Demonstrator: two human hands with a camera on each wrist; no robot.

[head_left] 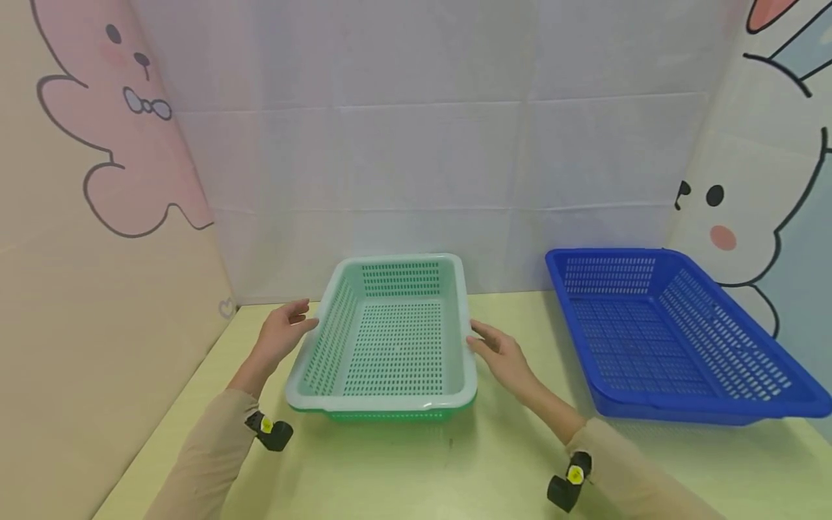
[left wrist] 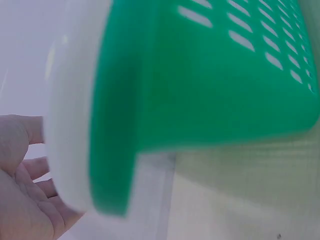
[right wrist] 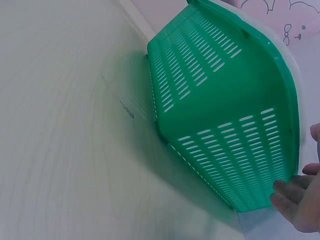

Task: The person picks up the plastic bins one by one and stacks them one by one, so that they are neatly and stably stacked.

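Note:
A green slotted basket with a white rim [head_left: 388,404] sits on the pale yellow-green table [head_left: 468,462] in the middle of the head view. My left hand [head_left: 284,330] hovers beside its left rim, fingers relaxed and spread, holding nothing. My right hand [head_left: 499,352] is at the right rim, fingertips at or just touching the edge. In the left wrist view the basket's green wall [left wrist: 200,75] and white rim [left wrist: 70,125] fill the frame beside my open palm [left wrist: 22,200]. The right wrist view shows the basket's slotted underside [right wrist: 220,130] and my fingertips [right wrist: 295,200] near its corner.
A blue slotted basket [head_left: 676,339] stands empty on the right of the table, its far end against the wall. Cartoon-printed panels close in the left [head_left: 97,180], back and right sides. Bare table lies in front of the green basket.

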